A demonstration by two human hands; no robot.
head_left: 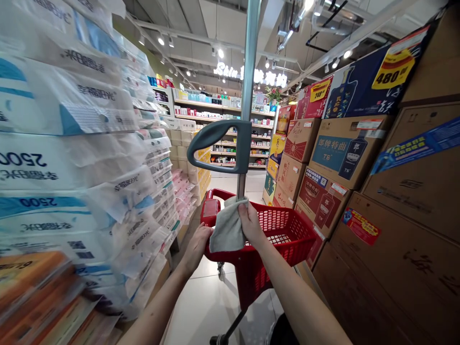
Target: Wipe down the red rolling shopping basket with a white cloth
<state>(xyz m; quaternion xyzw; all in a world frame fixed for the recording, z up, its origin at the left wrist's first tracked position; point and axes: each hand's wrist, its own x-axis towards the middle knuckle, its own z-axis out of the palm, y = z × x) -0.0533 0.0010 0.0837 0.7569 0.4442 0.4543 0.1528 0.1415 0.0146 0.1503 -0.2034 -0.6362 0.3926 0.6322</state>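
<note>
My right hand point(250, 223) pinches the top of a grey cloth point(227, 227), which hangs over the near corner of a red plastic shopping cart basket point(283, 230). My left hand point(196, 249) lies on the basket's red rim point(211, 213) beside the cloth, touching or nearly touching the cloth's lower edge. Its fingertips are partly hidden, so its grip is unclear. A metal pole point(250, 62) with a grey loop handle point(219, 143) rises from the cart.
Plastic-wrapped tissue packs point(72, 158) tower close on the left. Stacked cardboard cartons printed with bottles point(345, 148) wall the right side. Store shelves of small products point(230, 143) stand ahead, beyond a narrow aisle of pale tiled floor point(208, 306).
</note>
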